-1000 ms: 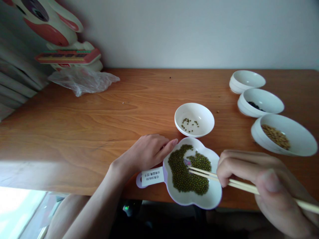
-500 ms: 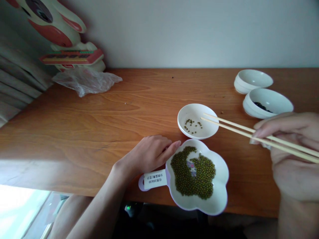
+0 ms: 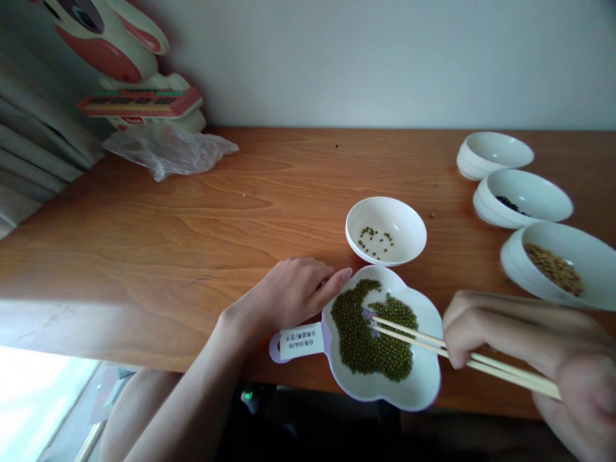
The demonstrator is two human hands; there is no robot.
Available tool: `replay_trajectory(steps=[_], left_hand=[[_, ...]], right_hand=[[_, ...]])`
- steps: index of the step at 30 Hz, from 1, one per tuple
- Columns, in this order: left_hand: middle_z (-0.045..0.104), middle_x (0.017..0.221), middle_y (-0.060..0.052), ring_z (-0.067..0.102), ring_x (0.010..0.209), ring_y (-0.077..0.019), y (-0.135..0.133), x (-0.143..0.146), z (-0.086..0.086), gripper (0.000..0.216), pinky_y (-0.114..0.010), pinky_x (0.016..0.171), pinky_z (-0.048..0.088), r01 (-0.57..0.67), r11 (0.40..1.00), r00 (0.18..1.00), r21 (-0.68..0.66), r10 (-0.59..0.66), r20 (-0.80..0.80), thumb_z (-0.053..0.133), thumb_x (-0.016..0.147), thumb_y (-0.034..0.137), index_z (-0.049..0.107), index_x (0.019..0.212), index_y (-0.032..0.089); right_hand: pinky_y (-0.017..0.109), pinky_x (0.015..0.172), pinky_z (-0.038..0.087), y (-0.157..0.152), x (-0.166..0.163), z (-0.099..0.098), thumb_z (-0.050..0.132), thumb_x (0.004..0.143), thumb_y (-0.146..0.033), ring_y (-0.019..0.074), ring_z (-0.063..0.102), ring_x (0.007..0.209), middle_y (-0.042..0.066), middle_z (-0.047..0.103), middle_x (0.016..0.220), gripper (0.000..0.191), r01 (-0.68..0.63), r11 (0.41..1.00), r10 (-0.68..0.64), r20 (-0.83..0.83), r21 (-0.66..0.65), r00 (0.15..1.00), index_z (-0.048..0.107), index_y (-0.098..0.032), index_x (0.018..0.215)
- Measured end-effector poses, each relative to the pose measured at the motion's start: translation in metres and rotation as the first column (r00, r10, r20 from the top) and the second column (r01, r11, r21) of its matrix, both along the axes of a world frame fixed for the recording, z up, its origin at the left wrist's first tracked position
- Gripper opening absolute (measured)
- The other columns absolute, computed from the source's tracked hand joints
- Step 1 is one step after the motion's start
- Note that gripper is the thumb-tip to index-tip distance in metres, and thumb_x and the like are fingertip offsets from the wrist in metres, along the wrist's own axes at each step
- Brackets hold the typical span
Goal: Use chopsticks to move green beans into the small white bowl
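My right hand grips a pair of wooden chopsticks, whose tips reach down among green mung beans. These beans lie in a white flower-shaped bowl with a lilac rim and a labelled handle at the table's front edge. At that bowl's upper left rim is my left hand, its thumb laid along the rim and its other fingers curled outside, partly hidden. Just behind stands a round white bowl with a small scatter of mung beans at its bottom. Whether the chopstick tips pinch a bean I cannot tell.
On the right stand a white bowl of tan beans, one with dark beans and a third white bowl. A clear plastic bag and an animal-shaped toy are at the back left, by the wall.
My right hand has moved the chopsticks from over the round bowl down into the flower-shaped bowl, uncovering the bowl of tan beans. My left hand stays at the rim.
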State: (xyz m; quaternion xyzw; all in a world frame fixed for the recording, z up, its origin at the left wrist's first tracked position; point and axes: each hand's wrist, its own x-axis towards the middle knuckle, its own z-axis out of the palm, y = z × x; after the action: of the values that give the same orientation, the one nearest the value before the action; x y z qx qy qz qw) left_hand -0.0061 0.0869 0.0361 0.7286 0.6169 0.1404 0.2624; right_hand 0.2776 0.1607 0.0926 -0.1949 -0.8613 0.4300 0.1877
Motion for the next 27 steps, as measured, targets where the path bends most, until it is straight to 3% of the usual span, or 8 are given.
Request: replay_trajectory(steps=[5, 10, 13, 21, 24, 27], left_hand=[[0.072, 0.082, -0.003, 0.062, 0.073, -0.0171, 0.0, -0.001, -0.002, 0.06, -0.032, 0.074, 0.041, -0.004, 1.0, 1.0, -0.005, 0.004, 0.011, 0.028, 0.118, 0.053, 0.062, 0.082, 0.02], [0.073, 0.083, -0.004, 0.062, 0.072, -0.0168, 0.0, -0.001, -0.001, 0.06, -0.032, 0.072, 0.04, -0.003, 1.0, 0.999, -0.005, 0.003, 0.034, 0.029, 0.117, 0.051, 0.065, 0.082, 0.019], [0.073, 0.083, -0.004, 0.062, 0.072, -0.0169, 0.0, -0.001, 0.0, 0.06, -0.033, 0.071, 0.04, -0.007, 1.0, 1.0, -0.003, 0.007, 0.027, 0.03, 0.117, 0.052, 0.065, 0.082, 0.019], [0.074, 0.084, -0.004, 0.063, 0.074, -0.0171, -0.001, -0.001, -0.001, 0.06, -0.032, 0.072, 0.04, -0.003, 1.0, 1.0, -0.002, 0.003, 0.012, 0.027, 0.118, 0.052, 0.065, 0.084, 0.019], [0.074, 0.084, -0.005, 0.064, 0.075, -0.0177, -0.001, -0.001, -0.002, 0.06, -0.032, 0.074, 0.042, -0.002, 1.0, 1.0, 0.001, 0.002, 0.016, 0.028, 0.118, 0.052, 0.065, 0.084, 0.02], [0.073, 0.083, -0.004, 0.063, 0.074, -0.0177, -0.001, -0.001, -0.003, 0.059, -0.032, 0.074, 0.042, 0.002, 1.0, 1.0, 0.011, -0.002, 0.009, 0.028, 0.118, 0.052, 0.064, 0.083, 0.02]], right_hand=[[0.035, 0.058, 0.049, 0.001, -0.002, -0.005, 0.043, 0.095, -0.087, 0.0243, 0.063, 0.067, 0.006, 0.063, 0.073, 0.069, 0.004, 0.999, -0.002, 0.03, -0.039, 1.0, 0.071, -0.024, 0.083], [0.036, 0.055, 0.04, -0.006, 0.002, -0.01, 0.026, 0.101, -0.083, 0.0217, 0.059, 0.064, 0.006, 0.064, 0.074, 0.074, 0.023, 0.985, -0.008, 0.087, -0.17, 0.996, 0.065, -0.024, 0.079], [0.036, 0.058, 0.043, -0.008, 0.001, -0.009, 0.027, 0.099, -0.086, 0.0222, 0.06, 0.066, 0.006, 0.065, 0.074, 0.077, 0.055, 0.979, -0.037, 0.092, -0.198, 0.995, 0.067, -0.024, 0.077], [0.035, 0.057, 0.043, -0.003, -0.001, -0.014, 0.022, 0.104, -0.08, 0.0207, 0.061, 0.065, 0.005, 0.065, 0.075, 0.075, -0.011, 0.984, 0.023, 0.064, -0.177, 0.998, 0.065, -0.024, 0.078], [0.037, 0.059, 0.044, -0.005, 0.001, -0.014, 0.028, 0.103, -0.079, 0.0225, 0.062, 0.066, 0.006, 0.066, 0.075, 0.071, 0.005, 0.981, 0.006, 0.055, -0.194, 0.998, 0.067, -0.024, 0.081], [0.036, 0.054, 0.043, -0.001, 0.015, -0.021, 0.026, 0.106, -0.074, 0.0225, 0.062, 0.063, 0.006, 0.065, 0.074, 0.071, 0.094, 0.994, -0.098, -0.083, -0.055, 0.992, 0.069, -0.025, 0.08]])
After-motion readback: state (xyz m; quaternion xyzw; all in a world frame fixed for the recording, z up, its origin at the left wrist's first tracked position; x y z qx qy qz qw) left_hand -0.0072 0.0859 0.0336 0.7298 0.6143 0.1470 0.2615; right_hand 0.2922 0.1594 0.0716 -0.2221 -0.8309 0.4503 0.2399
